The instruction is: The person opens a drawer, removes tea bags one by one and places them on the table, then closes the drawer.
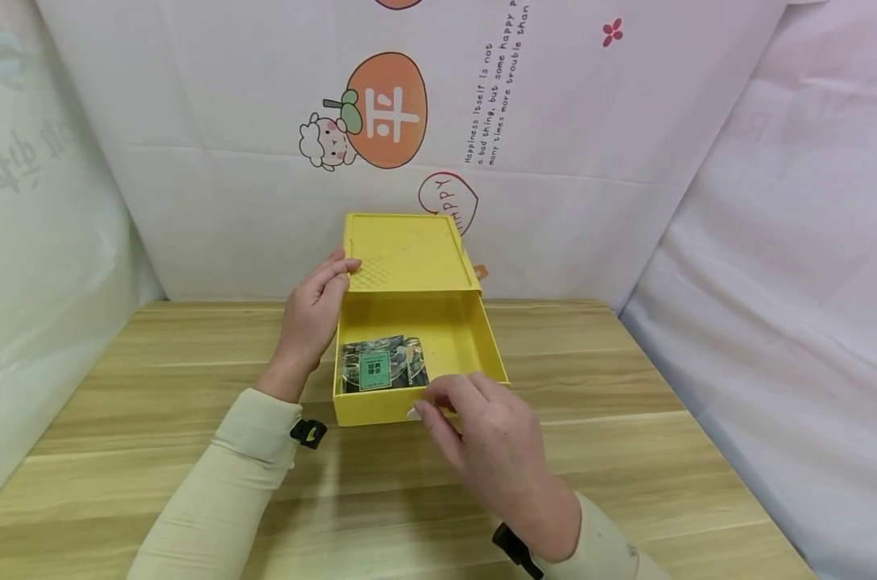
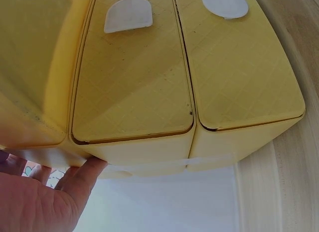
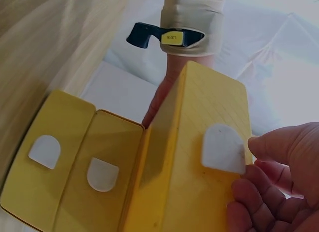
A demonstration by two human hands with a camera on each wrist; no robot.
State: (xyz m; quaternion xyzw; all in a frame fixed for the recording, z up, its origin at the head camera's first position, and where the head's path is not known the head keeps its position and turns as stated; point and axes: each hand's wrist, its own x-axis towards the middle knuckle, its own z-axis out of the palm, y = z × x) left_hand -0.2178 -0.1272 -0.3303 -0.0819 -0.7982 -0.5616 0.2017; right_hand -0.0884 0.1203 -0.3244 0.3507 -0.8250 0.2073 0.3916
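A yellow drawer cabinet (image 1: 409, 250) stands against the back cloth, its top drawer (image 1: 380, 409) pulled out towards me. Inside that drawer, at the left, lie dark picture-printed packs (image 1: 351, 366), the nearer one with a green label. My left hand (image 1: 316, 310) rests along the cabinet's upper left side; the left wrist view shows its fingertips against the side wall. At the drawer's front, my right hand (image 1: 485, 435) pinches the edge of the white tab handle (image 3: 223, 148) between thumb and curled fingers. In the head view that hand hides part of the front rim.
Below the open drawer are two closed drawers with white tabs (image 2: 128, 15). The cabinet stands on a wood-grain table (image 1: 597, 451). A printed white cloth (image 1: 250, 105) hangs close behind it, with more cloth (image 1: 793, 266) at both sides.
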